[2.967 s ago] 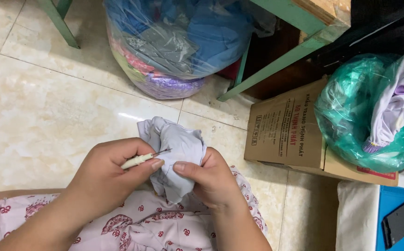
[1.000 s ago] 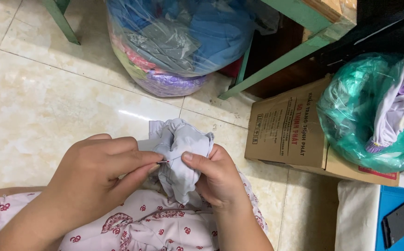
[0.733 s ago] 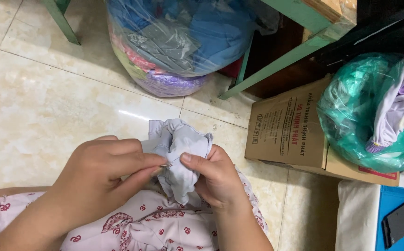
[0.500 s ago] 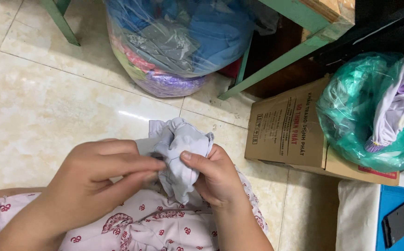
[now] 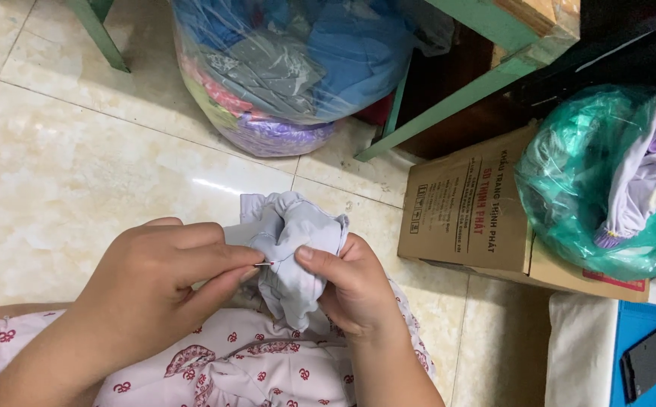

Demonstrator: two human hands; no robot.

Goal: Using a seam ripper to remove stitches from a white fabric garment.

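My right hand [image 5: 354,283] grips a bunched piece of pale grey cloth [image 5: 298,234] over my lap, thumb pressed on its front. My left hand [image 5: 166,283] pinches a small metal-tipped tool [image 5: 266,264] with a red spot, its point touching the cloth just left of my right thumb. The tool's handle is hidden inside my left hand. Under both hands lies my pink patterned garment [image 5: 230,373].
A clear plastic bag of coloured cloth [image 5: 290,68] stands on the tiled floor ahead, between green table legs [image 5: 449,102]. A cardboard box [image 5: 467,207] sits to the right, with a green plastic bag of garments [image 5: 607,181] on it. A dark phone [image 5: 652,365] lies bottom right.
My left hand has closed further around the tool, hiding the pale handle seen three seconds ago. The cloth is bunched tighter; the tip stays against it.
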